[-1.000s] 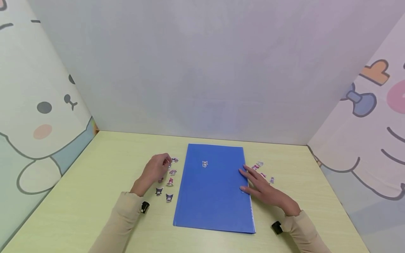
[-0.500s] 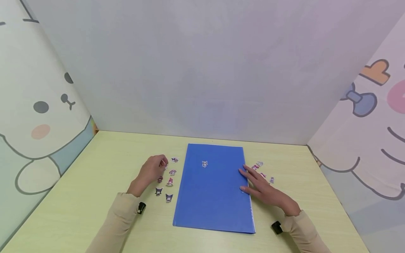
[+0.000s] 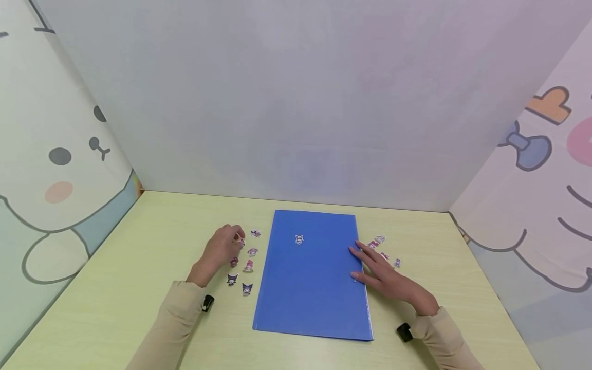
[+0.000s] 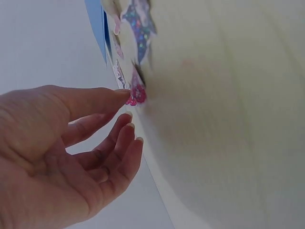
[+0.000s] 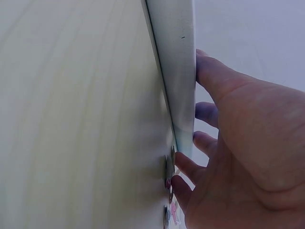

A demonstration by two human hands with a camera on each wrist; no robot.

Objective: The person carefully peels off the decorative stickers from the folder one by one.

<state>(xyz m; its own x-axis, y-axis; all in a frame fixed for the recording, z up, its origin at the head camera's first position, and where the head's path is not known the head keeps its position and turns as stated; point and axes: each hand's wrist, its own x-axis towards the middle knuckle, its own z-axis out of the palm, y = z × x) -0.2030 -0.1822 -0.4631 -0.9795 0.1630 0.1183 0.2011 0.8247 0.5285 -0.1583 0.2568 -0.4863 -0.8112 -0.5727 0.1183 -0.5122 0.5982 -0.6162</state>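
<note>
A blue folder (image 3: 312, 288) lies flat on the table, with a small white cartoon sticker (image 3: 299, 240) on its upper part. Left of it, my left hand (image 3: 222, 246) pinches a small cartoon sticker (image 3: 242, 243) at the table surface. In the left wrist view the thumb tip (image 4: 121, 97) touches a shiny pink sticker (image 4: 137, 92); the index fingertip is hidden behind. My right hand (image 3: 388, 277) rests with spread fingers on the folder's right edge. In the right wrist view its thumb lies against the folder's pale side (image 5: 176, 62).
Several cartoon stickers lie left of the folder, among them a dark one (image 3: 247, 289) and a pink one (image 3: 248, 265). More stickers, such as a small purple one (image 3: 398, 263), lie beyond the right hand. A pale wall (image 3: 296, 103) rises behind the table (image 3: 106, 288).
My left hand has shifted a little left, away from the folder, and the sticker at its fingertips has moved with it. The right hand and the folder have stayed in place.
</note>
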